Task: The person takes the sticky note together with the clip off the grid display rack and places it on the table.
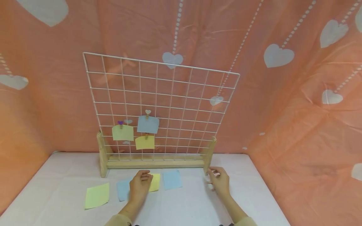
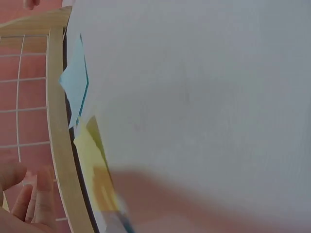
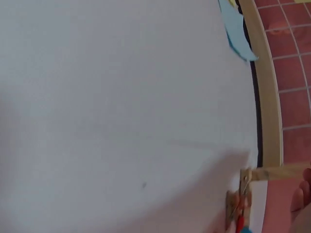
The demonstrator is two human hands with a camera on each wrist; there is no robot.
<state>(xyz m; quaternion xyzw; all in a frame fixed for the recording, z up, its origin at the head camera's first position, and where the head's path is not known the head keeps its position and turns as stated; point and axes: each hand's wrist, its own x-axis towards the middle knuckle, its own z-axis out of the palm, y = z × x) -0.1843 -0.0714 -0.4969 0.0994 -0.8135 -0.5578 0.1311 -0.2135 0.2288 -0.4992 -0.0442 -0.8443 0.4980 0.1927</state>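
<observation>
My left hand (image 1: 140,185) hovers over the table, partly covering a yellow sticky note (image 1: 155,182) and a blue sticky note (image 1: 123,190). Its fingers are loosely bent, with nothing visible between them. Beside the right foot of the grid stand, my right hand (image 1: 220,182) is close to small wooden clothespins (image 3: 245,187). A gap separates its fingers (image 3: 302,196) from the clothespins in the right wrist view. Another blue note (image 1: 172,180) lies between the hands. On the far left is a light green note (image 1: 97,196).
Behind the notes stands a white wire grid (image 1: 175,109) in a wooden base (image 1: 155,164). Clipped to it are a green note (image 1: 123,133), a blue note (image 1: 148,125) and a yellow note (image 1: 145,143). An orange cloth with hearts (image 1: 282,110) surrounds the white table (image 1: 183,210).
</observation>
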